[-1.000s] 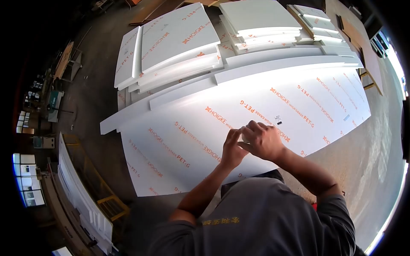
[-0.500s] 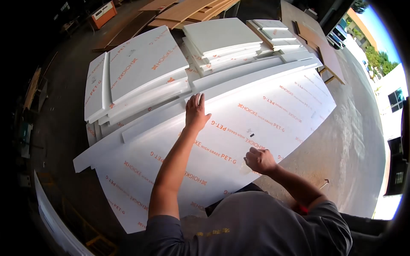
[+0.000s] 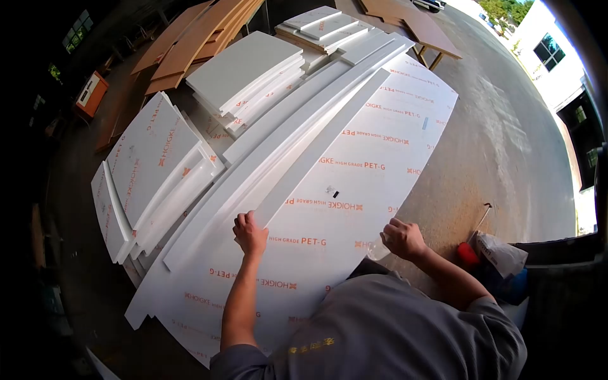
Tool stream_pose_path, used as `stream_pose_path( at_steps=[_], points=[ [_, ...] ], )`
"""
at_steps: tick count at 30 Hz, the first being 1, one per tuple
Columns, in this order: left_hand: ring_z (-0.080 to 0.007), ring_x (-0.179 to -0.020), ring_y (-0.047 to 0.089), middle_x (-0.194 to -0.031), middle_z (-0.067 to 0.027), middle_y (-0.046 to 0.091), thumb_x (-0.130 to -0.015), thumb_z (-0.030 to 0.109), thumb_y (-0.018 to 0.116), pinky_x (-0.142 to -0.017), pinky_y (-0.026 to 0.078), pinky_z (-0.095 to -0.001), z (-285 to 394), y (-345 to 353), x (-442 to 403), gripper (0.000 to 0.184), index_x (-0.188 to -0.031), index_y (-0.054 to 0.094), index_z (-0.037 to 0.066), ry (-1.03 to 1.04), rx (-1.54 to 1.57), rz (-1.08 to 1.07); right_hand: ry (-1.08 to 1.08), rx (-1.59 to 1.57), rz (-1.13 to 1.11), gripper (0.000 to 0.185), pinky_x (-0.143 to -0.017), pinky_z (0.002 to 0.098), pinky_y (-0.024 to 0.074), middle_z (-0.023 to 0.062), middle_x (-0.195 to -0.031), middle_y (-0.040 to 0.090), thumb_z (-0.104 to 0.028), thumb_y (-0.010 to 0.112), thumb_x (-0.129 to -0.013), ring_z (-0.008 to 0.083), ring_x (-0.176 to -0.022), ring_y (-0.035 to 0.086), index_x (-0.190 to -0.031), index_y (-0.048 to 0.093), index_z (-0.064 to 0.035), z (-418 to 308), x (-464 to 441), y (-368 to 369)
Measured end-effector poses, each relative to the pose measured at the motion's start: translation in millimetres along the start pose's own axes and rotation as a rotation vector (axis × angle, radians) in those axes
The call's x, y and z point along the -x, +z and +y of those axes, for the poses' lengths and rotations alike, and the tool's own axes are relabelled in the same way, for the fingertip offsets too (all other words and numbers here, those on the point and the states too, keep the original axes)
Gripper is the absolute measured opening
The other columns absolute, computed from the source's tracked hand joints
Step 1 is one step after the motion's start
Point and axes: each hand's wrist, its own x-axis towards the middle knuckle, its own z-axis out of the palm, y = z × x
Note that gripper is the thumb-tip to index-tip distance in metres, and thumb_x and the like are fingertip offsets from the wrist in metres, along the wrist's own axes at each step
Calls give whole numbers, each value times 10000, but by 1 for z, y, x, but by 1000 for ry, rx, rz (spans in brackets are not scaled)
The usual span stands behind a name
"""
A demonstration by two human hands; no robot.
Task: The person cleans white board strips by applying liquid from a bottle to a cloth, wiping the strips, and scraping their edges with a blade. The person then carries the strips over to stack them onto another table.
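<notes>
My left hand is closed on the near end of a long white strip, which lies slantwise over a large white panel printed with orange "HOIGKE PET-G" lettering. My right hand is closed above the panel's right-hand edge. A pale, see-through plastic thing pokes out below its fingers; its kind is not clear. A small black mark shows on the panel, between and beyond my hands.
Beyond the strip lie long white boards, and stacks of white panels stand farther back. Brown boards lie behind. To the right on the floor are a white bag and a red object.
My left hand has come nearer and taken hold of the strip, which now lies slantwise across the panel. My right hand has stayed closed near the edge. The view has turned and shifted.
</notes>
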Motion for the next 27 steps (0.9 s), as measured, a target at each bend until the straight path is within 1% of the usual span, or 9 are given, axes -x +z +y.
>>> stream_pose_path(
  at_steps=[3, 5, 9, 11, 12, 14, 18, 21, 27],
  points=[
    [-321, -1126, 542, -1142, -88, 543, -645, 143, 828, -977, 443, -478, -9, 4, 96, 627, -1226, 594, 113, -32, 67, 23, 16, 31, 3, 167, -577, 428, 561, 87, -827, 623, -160, 743, -864, 314, -667, 672, -812, 614, -68, 12, 4, 5],
    [-322, -1131, 540, -1157, -88, 541, -642, 162, 869, -987, 433, -476, -17, 6, 148, 667, -1248, 594, 117, -41, 81, -71, 9, 2, -2, 169, -589, 425, 561, 88, -831, 621, -151, 742, -865, 313, -683, 676, -814, 605, -66, 14, 2, 7],
    [-322, -1160, 530, -1205, -97, 540, -643, 198, 920, -1002, 416, -480, -12, 5, 200, 707, -1260, 587, 110, -94, 108, -167, -9, -3, -47, 175, -581, 437, 553, 93, -825, 612, -149, 737, -870, 324, -672, 666, -811, 597, -62, 5, -10, 12],
    [-331, -1184, 514, -1245, -110, 532, -652, 235, 947, -1008, 400, -490, -12, 19, 207, 741, -1275, 572, 94, -88, 131, -173, -34, -47, -45, 176, -582, 443, 544, 102, -813, 604, -145, 732, -874, 334, -669, 657, -809, 594, -58, -2, -19, 17],
    [-361, -1256, 482, -1337, -141, 509, -688, 229, 927, -1056, 376, -512, -10, 24, 209, 786, -1346, 526, 77, -142, 164, -248, -33, -51, -56, 176, -582, 443, 544, 102, -813, 604, -145, 732, -874, 334, -669, 657, -809, 594, -58, -4, -23, 19],
    [-372, -1295, 462, -1386, -156, 487, -700, 220, 918, -1082, 360, -521, -1, 24, 212, 816, -1383, 497, 74, -118, 209, -186, -106, -103, -52, 173, -586, 443, 535, 110, -808, 607, -140, 726, -879, 344, -664, 649, -809, 595, -51, -4, -34, 20],
    [-395, -1390, 403, -1501, -191, 420, -739, 178, 883, -1144, 312, -550, 10, 16, 214, 857, -1457, 431, 62, -98, 308, -48, -129, -18, 52, 133, -574, 404, 539, 108, -768, 621, -66, 731, -855, 322, -641, 653, -792, 616, -41, -7, -73, -72],
    [-393, -1385, 412, -1493, -200, 430, -773, 141, 856, -1145, 313, -552, 13, 4, 211, 800, -1448, 438, 48, -122, 349, 0, -170, 91, 221, 164, -541, 370, 527, 96, -738, 591, -31, 740, -827, 282, -608, 647, -769, 586, -35, -2, -97, -119],
    [-393, -1368, 446, -1461, -213, 485, -822, 143, 838, -1141, 399, -506, 69, -43, 163, 796, -1487, 416, 26, 13, 743, -3, -470, -14, -106, 142, -551, 392, 546, 66, -760, 576, -88, 727, -804, 264, -619, 650, -765, 592, -69, -54, -93, -4]
  ],
)
